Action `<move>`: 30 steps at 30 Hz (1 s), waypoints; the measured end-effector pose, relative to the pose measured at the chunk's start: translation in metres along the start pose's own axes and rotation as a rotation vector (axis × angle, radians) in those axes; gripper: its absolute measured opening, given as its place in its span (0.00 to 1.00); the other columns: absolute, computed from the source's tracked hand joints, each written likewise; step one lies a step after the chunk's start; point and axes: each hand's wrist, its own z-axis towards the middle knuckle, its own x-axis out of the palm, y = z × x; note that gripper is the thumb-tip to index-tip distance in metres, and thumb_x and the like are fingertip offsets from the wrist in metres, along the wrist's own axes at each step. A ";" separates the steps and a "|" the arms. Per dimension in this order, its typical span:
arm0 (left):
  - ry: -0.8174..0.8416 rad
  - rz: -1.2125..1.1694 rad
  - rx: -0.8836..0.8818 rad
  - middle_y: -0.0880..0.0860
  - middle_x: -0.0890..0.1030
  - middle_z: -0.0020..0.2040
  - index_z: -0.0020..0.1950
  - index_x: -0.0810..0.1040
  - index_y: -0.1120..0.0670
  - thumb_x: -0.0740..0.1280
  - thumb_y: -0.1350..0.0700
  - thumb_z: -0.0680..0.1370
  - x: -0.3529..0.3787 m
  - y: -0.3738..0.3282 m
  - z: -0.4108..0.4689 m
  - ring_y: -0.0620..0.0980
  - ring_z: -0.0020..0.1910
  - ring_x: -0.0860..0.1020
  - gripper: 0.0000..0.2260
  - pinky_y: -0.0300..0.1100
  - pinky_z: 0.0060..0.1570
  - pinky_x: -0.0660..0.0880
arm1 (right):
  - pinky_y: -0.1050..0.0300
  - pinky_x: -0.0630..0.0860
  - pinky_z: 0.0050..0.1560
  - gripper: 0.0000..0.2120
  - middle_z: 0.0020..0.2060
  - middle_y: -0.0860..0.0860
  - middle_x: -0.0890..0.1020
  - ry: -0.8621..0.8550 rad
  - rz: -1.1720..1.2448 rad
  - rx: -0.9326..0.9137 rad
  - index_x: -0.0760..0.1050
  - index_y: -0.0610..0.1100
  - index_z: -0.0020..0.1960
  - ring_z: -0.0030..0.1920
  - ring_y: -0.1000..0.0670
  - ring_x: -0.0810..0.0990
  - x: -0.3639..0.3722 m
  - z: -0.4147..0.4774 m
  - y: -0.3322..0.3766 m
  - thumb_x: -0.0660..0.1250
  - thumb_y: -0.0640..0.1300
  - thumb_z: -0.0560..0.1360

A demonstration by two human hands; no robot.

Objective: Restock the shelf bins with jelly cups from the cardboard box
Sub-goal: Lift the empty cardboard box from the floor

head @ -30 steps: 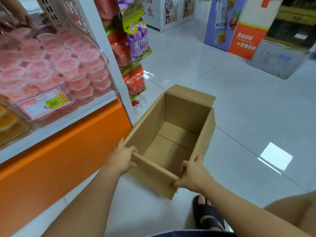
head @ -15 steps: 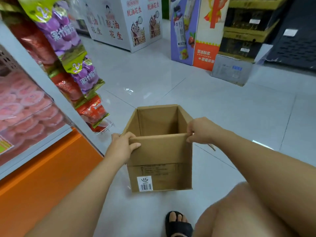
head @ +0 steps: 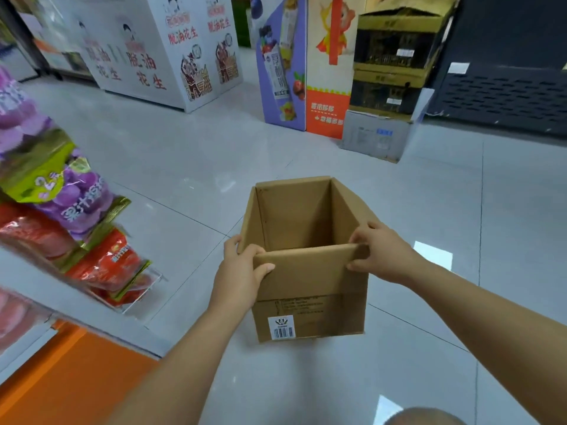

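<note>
An open brown cardboard box [head: 310, 289] is held upright above the tiled floor, with a barcode label low on its near face. Its visible inside holds no cups. My left hand [head: 241, 273] grips the near left corner of the rim, thumb over the folded flap. My right hand [head: 380, 253] grips the near right corner the same way. A shelf bin with pink jelly cups [head: 15, 314] shows blurred at the far left edge.
Hanging purple and red snack bags [head: 73, 216] line the shelf end at left above an orange shelf base [head: 61, 378]. White peanut displays [head: 171, 53], a purple and orange display [head: 294, 72] and stacked cartons [head: 386, 96] stand across the floor.
The view has swung right, away from the shelf bin. The box went from tilted towards me to upright, and my right hand shifted from the near edge to the right corner.
</note>
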 end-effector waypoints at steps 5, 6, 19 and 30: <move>-0.012 -0.024 0.114 0.43 0.62 0.72 0.55 0.76 0.51 0.66 0.51 0.78 -0.025 -0.001 0.050 0.54 0.62 0.71 0.08 0.47 0.58 0.70 | 0.54 0.70 0.51 0.11 0.54 0.48 0.67 -0.008 -0.036 0.082 0.74 0.51 0.46 0.59 0.45 0.69 -0.021 0.033 0.020 0.74 0.52 0.69; -0.026 -0.008 0.122 0.43 0.64 0.71 0.56 0.76 0.51 0.66 0.51 0.78 -0.033 -0.005 0.054 0.55 0.60 0.71 0.09 0.47 0.57 0.70 | 0.54 0.71 0.50 0.10 0.53 0.49 0.66 -0.033 -0.031 0.072 0.74 0.52 0.45 0.57 0.45 0.70 -0.028 0.034 0.026 0.73 0.52 0.69; 0.104 0.050 0.189 0.47 0.75 0.56 0.58 0.76 0.53 0.65 0.50 0.78 -0.193 -0.188 0.062 0.54 0.55 0.69 0.11 0.40 0.49 0.63 | 0.53 0.70 0.57 0.10 0.71 0.50 0.63 -0.138 0.085 0.201 0.76 0.48 0.51 0.63 0.44 0.69 -0.239 -0.044 0.074 0.72 0.47 0.72; 0.261 0.073 0.331 0.46 0.76 0.55 0.57 0.77 0.51 0.66 0.50 0.78 -0.292 -0.403 0.068 0.55 0.55 0.72 0.10 0.42 0.50 0.66 | 0.50 0.69 0.62 0.09 0.68 0.48 0.68 -0.230 0.218 0.305 0.75 0.48 0.49 0.65 0.44 0.69 -0.443 -0.131 0.055 0.73 0.46 0.71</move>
